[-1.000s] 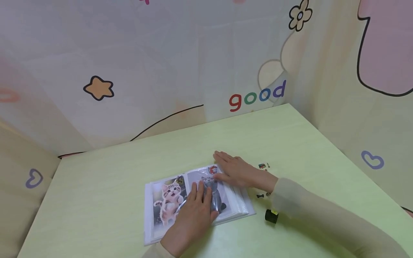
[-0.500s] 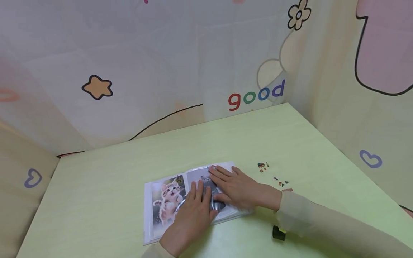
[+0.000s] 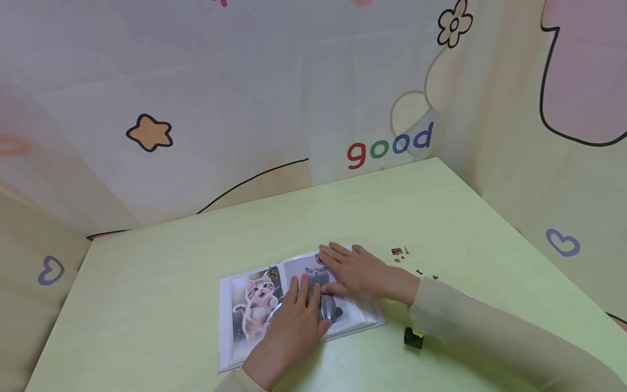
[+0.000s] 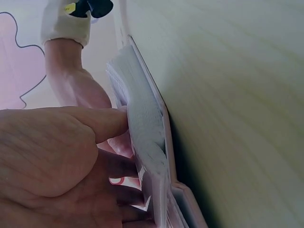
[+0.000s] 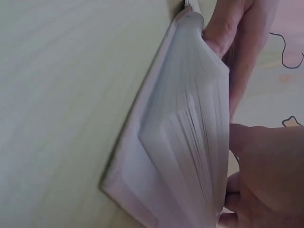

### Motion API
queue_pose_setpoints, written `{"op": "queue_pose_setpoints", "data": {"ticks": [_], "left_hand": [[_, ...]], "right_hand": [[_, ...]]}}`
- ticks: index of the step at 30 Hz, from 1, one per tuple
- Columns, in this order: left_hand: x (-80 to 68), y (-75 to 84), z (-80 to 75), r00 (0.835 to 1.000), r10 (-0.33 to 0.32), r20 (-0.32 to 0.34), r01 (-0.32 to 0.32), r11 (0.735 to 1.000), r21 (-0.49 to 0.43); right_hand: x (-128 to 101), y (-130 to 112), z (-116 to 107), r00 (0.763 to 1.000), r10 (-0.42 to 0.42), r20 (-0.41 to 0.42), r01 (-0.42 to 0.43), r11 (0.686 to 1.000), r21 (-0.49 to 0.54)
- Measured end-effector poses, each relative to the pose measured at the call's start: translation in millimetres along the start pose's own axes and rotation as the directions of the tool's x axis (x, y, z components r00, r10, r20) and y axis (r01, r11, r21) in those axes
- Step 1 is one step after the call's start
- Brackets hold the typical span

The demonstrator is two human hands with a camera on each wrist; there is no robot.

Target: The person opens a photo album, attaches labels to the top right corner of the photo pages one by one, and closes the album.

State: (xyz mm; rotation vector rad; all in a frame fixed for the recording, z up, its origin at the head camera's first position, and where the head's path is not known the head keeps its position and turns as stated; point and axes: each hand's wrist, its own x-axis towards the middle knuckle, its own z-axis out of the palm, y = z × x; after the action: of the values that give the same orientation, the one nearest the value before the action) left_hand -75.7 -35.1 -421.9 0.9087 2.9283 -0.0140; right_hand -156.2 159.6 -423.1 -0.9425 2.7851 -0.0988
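A photo album (image 3: 225, 321) lies spread on the table, cat pictures under clear sleeves on both pages. My left hand (image 3: 293, 326) rests with straight fingers across the lower middle, over the inner part of the right page. Upon the upper right of that page lies my right hand (image 3: 357, 269), fingers extended, partly covering a small red sticker (image 3: 319, 259) at the top. A grey cat picture (image 3: 328, 305) shows between the hands; a striped kitten picture (image 3: 259, 296) fills the left page. In the right wrist view the thick stack of album pages (image 5: 190, 118) fans out beneath the fingers.
Small stickers (image 3: 397, 251) lie scattered on the table right of the album, some hidden by the right sleeve (image 3: 455, 310). A black wrist camera (image 3: 413, 338) hangs under that sleeve. Printed cloth walls (image 3: 220, 109) border the table at the back and sides.
My right hand slid from the page's upper edge down and inward over the picture, then back up and slightly right. The left hand stayed in place.
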Motion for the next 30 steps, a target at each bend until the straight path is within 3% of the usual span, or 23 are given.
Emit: {"op": "queue_pose_setpoints", "data": {"ticks": [6,17,21,25,30], "left_hand": [[-0.1,0.1,0.9,1.0,-0.001,0.005,0.001,1.0,0.003],[1.2,0.3,2.1,1.0,0.005,-0.008,-0.005,1.0,0.018],[1.9,0.6,1.7,1.0,0.004,-0.006,-0.004,1.0,0.021],[1.9,1.5,2.1,1.0,0.001,-0.005,-0.001,1.0,0.025],[2.0,1.6,3.2,0.999,0.017,-0.041,-0.015,0.999,0.042]], "right_hand": [[10,11,2,0.999,0.029,0.017,-0.029,0.999,0.035],[7,23,3,1.0,-0.002,-0.008,0.003,0.985,0.172],[3,17,3,0.998,0.009,-0.068,0.0,0.992,0.125],[-7,6,3,0.991,-0.04,-0.127,0.039,0.999,-0.013],[-20,-8,5,0.987,-0.107,-0.124,0.093,0.99,-0.108]]}}
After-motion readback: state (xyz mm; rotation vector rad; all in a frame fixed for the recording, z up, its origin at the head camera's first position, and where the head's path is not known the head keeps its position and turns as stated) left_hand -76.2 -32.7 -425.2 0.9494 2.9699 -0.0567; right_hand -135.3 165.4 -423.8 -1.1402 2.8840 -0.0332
